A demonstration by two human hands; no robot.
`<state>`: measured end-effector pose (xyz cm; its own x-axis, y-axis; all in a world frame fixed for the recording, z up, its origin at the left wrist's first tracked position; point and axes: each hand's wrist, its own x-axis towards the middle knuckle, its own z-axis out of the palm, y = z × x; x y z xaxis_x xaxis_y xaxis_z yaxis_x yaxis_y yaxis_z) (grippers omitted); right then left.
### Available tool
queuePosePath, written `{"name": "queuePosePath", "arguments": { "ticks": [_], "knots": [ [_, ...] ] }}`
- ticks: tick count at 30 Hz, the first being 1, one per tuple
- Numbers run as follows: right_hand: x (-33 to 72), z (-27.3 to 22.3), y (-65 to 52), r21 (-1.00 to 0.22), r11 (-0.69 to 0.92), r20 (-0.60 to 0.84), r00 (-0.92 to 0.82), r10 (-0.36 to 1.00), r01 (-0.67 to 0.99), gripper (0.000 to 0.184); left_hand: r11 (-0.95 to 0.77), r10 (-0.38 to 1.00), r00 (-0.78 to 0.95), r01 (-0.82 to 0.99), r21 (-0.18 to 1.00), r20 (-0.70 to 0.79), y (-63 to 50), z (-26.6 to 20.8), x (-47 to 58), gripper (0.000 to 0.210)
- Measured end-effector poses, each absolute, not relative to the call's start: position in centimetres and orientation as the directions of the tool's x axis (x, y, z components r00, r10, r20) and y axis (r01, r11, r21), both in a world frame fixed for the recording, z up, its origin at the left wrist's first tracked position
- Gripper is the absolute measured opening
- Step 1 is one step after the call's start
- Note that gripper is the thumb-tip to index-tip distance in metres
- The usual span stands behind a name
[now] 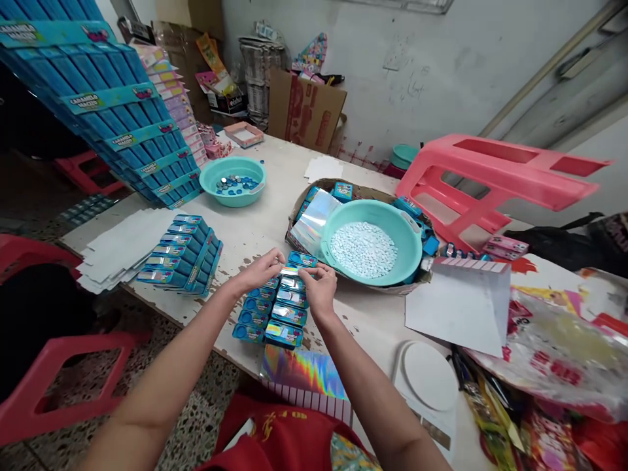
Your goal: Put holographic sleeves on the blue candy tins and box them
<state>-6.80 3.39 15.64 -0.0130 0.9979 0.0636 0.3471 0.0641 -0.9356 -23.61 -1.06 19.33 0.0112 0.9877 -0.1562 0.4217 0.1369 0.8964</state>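
Two rows of small blue candy boxes (287, 314) lie in front of me on the table. The boxes in the right row have shiny strips across them; the left row shows round blue lids (248, 318). Over the upper end of the right row, my left hand (262, 269) pinches one end of a shiny sticker (290, 271). At its other end, the fingers of my right hand (320, 286) are closed on it, close to the box beneath. Just beyond my fingers is another blue box (301, 259). A rainbow-shiny sticker sheet (304, 371) lies at the near table edge.
Right of my hands, a turquoise basin (416, 252) of pale candies rests in a cardboard tray. Another basin (209, 183) holds blue and silver pieces. Stacked blue display boxes (184, 255) stand left. A white scale (432, 376) and pink stool (441, 154) are at right.
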Motion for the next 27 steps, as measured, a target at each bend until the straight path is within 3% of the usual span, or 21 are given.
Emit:
{"name": "queuePosePath", "arguments": {
  "ticks": [10,14,17,21,24,27],
  "knots": [
    [-8.0,14.5,4.2,-0.905,0.062,0.082,0.030,0.996,0.422,0.020,0.154,0.975,0.070,0.461,0.874,-0.209,1.2,17.3,-25.2,0.016],
    [-8.3,14.4,4.2,-0.887,0.047,0.066,0.026,0.997,0.459,0.016,0.166,0.977,0.073,0.341,0.925,-0.202,1.3,16.2,-24.4,0.016],
    [-8.3,14.1,4.4,-0.914,0.051,0.072,0.037,0.997,0.403,0.015,0.209,0.977,-0.004,0.259,0.943,-0.215,1.1,14.6,-23.6,0.016],
    [-7.7,13.0,4.8,-0.944,-0.051,-0.027,0.077,0.997,0.327,0.035,0.336,0.940,-0.200,0.400,0.853,-0.276,0.2,12.6,-23.1,0.021],
    [-7.3,12.4,4.9,-0.950,-0.037,-0.027,0.035,0.999,0.309,0.035,0.336,0.912,-0.346,0.321,0.886,-0.220,-0.8,12.1,-22.2,0.036],
    [-7.2,12.5,4.9,-0.940,-0.002,0.003,0.014,1.000,0.340,0.036,0.281,0.937,-0.283,0.254,0.925,-0.206,-1.9,12.6,-20.8,0.054]
  ]
}}
